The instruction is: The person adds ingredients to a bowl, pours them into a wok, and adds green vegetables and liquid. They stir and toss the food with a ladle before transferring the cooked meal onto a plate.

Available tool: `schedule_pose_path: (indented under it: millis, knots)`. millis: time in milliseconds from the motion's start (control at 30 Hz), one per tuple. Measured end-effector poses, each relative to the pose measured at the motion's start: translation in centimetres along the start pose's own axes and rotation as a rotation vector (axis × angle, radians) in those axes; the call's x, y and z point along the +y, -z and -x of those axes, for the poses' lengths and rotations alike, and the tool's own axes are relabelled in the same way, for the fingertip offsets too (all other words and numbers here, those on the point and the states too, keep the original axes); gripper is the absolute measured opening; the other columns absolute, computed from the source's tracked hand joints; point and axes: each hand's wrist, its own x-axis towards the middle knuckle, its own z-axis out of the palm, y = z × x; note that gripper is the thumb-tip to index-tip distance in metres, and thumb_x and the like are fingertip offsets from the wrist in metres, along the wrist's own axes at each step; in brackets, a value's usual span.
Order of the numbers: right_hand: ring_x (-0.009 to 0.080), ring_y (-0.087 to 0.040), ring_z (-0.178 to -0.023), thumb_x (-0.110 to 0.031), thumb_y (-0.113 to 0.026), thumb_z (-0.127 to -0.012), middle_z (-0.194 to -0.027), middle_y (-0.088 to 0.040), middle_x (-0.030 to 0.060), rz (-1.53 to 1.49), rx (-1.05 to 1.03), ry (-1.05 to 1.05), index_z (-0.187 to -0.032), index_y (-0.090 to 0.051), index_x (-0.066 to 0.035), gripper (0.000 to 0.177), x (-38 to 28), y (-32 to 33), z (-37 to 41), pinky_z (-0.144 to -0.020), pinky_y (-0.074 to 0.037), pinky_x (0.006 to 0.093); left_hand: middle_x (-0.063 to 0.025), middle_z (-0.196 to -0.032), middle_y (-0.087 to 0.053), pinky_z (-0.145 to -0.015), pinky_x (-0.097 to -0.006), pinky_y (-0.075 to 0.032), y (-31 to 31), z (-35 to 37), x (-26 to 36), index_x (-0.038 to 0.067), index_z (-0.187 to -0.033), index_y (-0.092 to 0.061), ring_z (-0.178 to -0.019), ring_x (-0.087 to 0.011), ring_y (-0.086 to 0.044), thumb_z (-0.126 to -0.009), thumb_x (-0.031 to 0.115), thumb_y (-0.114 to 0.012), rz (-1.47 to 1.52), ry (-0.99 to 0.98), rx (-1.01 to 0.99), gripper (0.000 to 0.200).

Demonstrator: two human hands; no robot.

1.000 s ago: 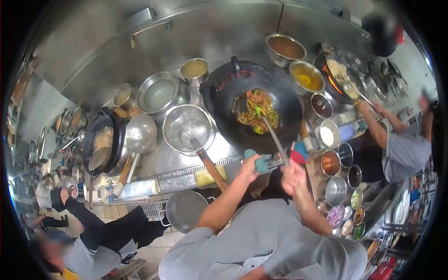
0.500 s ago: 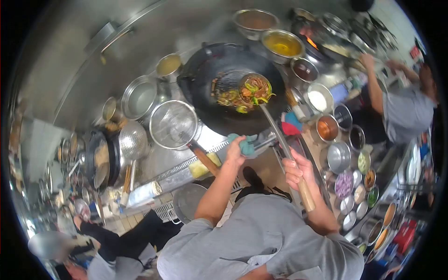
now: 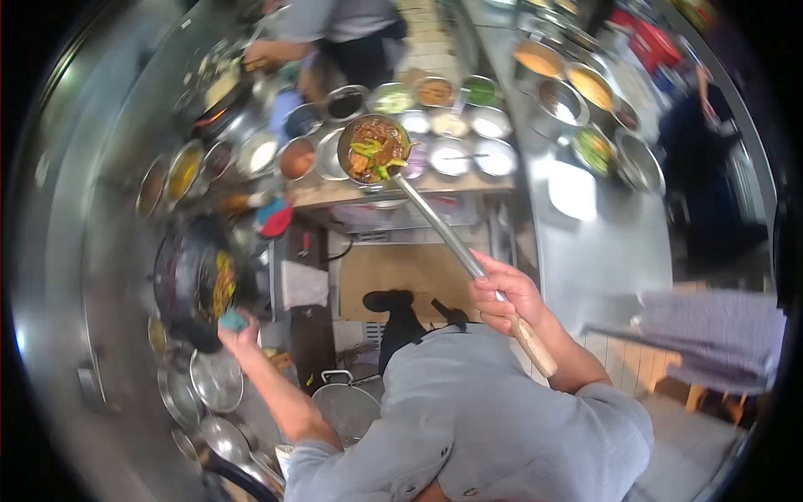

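Note:
My right hand point(image 3: 500, 294) grips the long handle of a steel ladle point(image 3: 373, 151), whose bowl is full of brown stir-fry with green pepper strips. The ladle bowl hangs over the row of small seasoning bowls point(image 3: 452, 156) on the side shelf. My left hand point(image 3: 236, 328) is stretched out to the left and holds a teal cloth point(image 3: 233, 319) against the rim of the black wok point(image 3: 194, 284). More stir-fry lies in the wok.
Steel bowls of sauces and spices point(image 3: 251, 155) line the shelf by the stove. Larger pots point(image 3: 559, 102) stand on the steel counter point(image 3: 602, 243) to the right. Another person point(image 3: 335, 29) in grey works at a far burner. Strainers point(image 3: 216, 381) lie near my left arm.
I have turned to the right, away from the stove. The loaded ladle has left the wok and swung over the seasoning bowls. My left hand stays on the wok with the cloth.

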Motion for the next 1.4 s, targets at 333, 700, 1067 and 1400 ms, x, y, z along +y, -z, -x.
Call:
schedule_pose_path:
  millis: [333, 700, 1067, 1400]
  knots:
    - [0.0067, -0.040, -0.044, -0.005, -0.056, -0.094, -0.071, -0.049, 0.0014, 0.377, 0.686, 0.585, -0.160, -0.028, -0.010, 0.072, -3.0, 9.9, 17.6, -0.036, -0.037, 0.0273, -0.0092, -0.088, -0.067, -0.064, -0.0331, -0.053, 4.9, 21.6, -8.5, 0.005, -0.097, -0.065, -0.078, -0.0248, -0.065, -0.086, 0.024, -0.062, -0.181, 0.005, -0.073, 0.022]
    - [0.0101, -0.044, -0.043, -0.002, -0.061, -0.089, -0.066, -0.050, 0.0016, 0.509, 0.767, 0.616, -0.161, -0.022, -0.007, 0.083, -3.8, 19.4, 15.7, -0.036, -0.040, 0.0311, -0.0145, -0.087, -0.066, -0.060, -0.0316, -0.049, 11.1, 30.5, -11.3, -0.002, -0.098, -0.066, -0.072, -0.0227, -0.060, -0.083, 0.023, -0.066, -0.273, 0.277, -0.295, 0.029]
    - [0.0110, -0.042, -0.040, -0.001, -0.060, -0.088, -0.060, -0.048, 0.0013, 0.615, 0.933, 0.603, -0.158, -0.033, -0.004, 0.075, 0.5, 16.9, 20.7, -0.035, -0.038, 0.0314, -0.0122, -0.082, -0.068, -0.055, -0.0329, -0.048, 14.2, 34.1, -13.2, 0.002, -0.092, -0.064, -0.066, -0.0231, -0.062, -0.080, 0.021, -0.066, -0.428, 0.297, -0.287, 0.023]
    - [0.0109, -0.043, -0.040, -0.002, -0.059, -0.089, -0.059, -0.050, 0.0020, 0.842, 1.046, 0.694, -0.156, -0.037, -0.003, 0.071, 2.0, 18.4, 20.8, -0.036, -0.038, 0.0301, -0.0083, -0.083, -0.072, -0.055, -0.0362, -0.052, 14.2, 35.4, -13.2, 0.008, -0.086, -0.064, -0.064, -0.0246, -0.067, -0.083, 0.018, -0.067, -0.465, 0.349, -0.369, 0.011]
